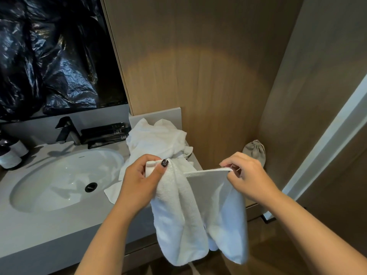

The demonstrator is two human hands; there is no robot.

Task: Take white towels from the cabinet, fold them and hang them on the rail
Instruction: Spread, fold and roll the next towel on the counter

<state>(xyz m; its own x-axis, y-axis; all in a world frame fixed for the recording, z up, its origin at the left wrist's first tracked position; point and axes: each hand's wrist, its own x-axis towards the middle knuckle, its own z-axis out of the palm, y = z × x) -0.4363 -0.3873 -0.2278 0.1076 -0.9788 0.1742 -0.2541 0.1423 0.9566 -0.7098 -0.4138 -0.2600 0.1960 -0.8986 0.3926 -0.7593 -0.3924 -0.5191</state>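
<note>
Gripping white towel [198,211], left hand [142,181], right hand [248,175]

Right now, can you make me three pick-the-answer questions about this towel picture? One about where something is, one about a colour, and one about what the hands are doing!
1. Where is the crumpled pile of towels?
A. inside the sink
B. on the counter, right of the sink
C. on the floor

2. What colour is the faucet?
A. black
B. gold
C. white

3. What are the hands doing to the hanging towel?
A. both grip it
B. only one touches it
C. neither touches it

Answers: 1 B, the pile lies on the counter beside the sink. 2 A, the faucet is dark black. 3 A, the left hand and right hand each pinch its top edge.
</note>
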